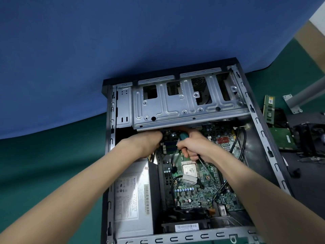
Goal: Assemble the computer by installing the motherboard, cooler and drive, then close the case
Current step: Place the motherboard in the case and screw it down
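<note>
currently on the motherboard-mounting step, i reckon. green motherboard lies flat in the right half of the open black-and-grey steel computer case, its far edge tucked under the silver stamped-metal drive cage. bare silver cpu shows mid-board with no cooler on it, and the case's side panel is off.

right hand is clenched round a teal-handled screwdriver, just below the cage. a thin dark shaft runs out under the fist toward the cpu; tip contact with a screw isn't clear. left hand reaches to the board's far-left corner with fingers hidden under the cage lip, so i can't tell what it holds, if anything.

next move, my guess: seat the tip square on a mounting screw, keep the holes aligned, and don't slip onto traces or snag the black cables.

grey boxy power supply fills the case's left half. case rests on a dark green mat. right of the case: a green ram stick, another green circuit board, a grey metal post. blue cloth backdrop rises behind the case.
</note>
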`<state>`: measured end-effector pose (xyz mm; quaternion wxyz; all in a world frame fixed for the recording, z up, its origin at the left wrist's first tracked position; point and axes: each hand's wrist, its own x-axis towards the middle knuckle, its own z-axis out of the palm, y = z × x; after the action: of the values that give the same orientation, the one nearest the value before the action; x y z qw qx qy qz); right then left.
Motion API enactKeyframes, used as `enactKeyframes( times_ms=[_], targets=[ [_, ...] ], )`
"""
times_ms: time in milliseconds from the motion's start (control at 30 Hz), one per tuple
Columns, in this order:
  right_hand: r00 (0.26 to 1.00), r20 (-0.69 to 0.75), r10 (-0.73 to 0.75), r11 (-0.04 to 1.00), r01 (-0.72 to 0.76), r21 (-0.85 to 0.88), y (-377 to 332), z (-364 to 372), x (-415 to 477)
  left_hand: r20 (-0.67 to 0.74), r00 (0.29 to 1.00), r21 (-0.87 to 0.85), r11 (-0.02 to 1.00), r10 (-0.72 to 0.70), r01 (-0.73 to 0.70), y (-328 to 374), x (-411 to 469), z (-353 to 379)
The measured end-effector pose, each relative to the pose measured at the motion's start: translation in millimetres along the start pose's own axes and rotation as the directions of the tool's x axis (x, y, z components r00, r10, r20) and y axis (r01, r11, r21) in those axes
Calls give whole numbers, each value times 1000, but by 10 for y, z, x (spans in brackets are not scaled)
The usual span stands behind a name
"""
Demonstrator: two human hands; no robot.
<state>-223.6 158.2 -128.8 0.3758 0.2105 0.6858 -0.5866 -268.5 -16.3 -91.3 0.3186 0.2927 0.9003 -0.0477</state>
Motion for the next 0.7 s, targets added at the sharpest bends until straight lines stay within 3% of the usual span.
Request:
enactKeyframes(
  times_ms=[67, 300, 500, 700],
  targets=[
    [999, 37, 34, 996, -31, -80, -95, 23, 18, 190, 981, -79, 995, -45, 61, -90, -106, 14],
    [983, 143, 116, 961, -75, -265, -364, 110, 160, 210, 967, -139, 975, -144, 175, -142, -239, 42],
    [977, 175, 125, 968, -81, -237, -368, 175, 244, 142, 978, -241, 953, -154, 185, -104, -223, 20],
    [993, 83, 82, 996, -79, -36, -156, 111, 220, 65, 989, -347, 926, -136, 150, 64, -91, -11]
  ],
)
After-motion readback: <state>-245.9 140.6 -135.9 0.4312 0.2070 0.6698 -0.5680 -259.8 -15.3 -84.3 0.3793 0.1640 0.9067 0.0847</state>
